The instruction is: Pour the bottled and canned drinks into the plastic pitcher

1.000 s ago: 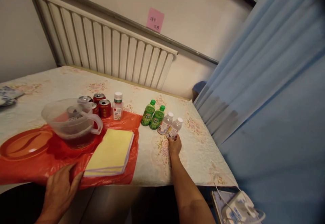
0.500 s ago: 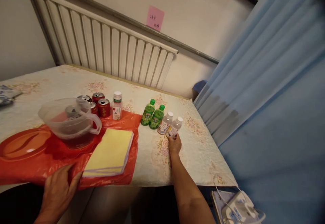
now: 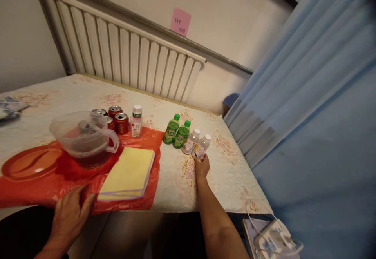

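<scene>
My right hand (image 3: pixel 202 167) is closed round the base of the rightmost white-capped bottle (image 3: pixel 202 147). This bottle ends a row with another white-capped bottle (image 3: pixel 191 141) and two green bottles (image 3: pixel 171 129), all upright. My left hand (image 3: pixel 72 212) lies with fingers apart on the front edge of the red plastic sheet (image 3: pixel 35 194), holding nothing. On the sheet are a yellow stack of cloths or paper (image 3: pixel 129 172) and a clear pitcher (image 3: pixel 85 141) with dark liquid. An orange lid (image 3: pixel 31 163) lies left of the pitcher.
Behind the pitcher stand several cans (image 3: pixel 121 124) and a single white-capped bottle (image 3: pixel 136 122). A blue curtain (image 3: pixel 282 94) hangs at the right, with a power strip (image 3: pixel 273 239) below the table's right corner. A radiator (image 3: pixel 126 55) lines the wall.
The view has shifted slightly, moving the pitcher and cans a little right in the picture. Both hands keep nearly the same places, and the bottles stand as before.
</scene>
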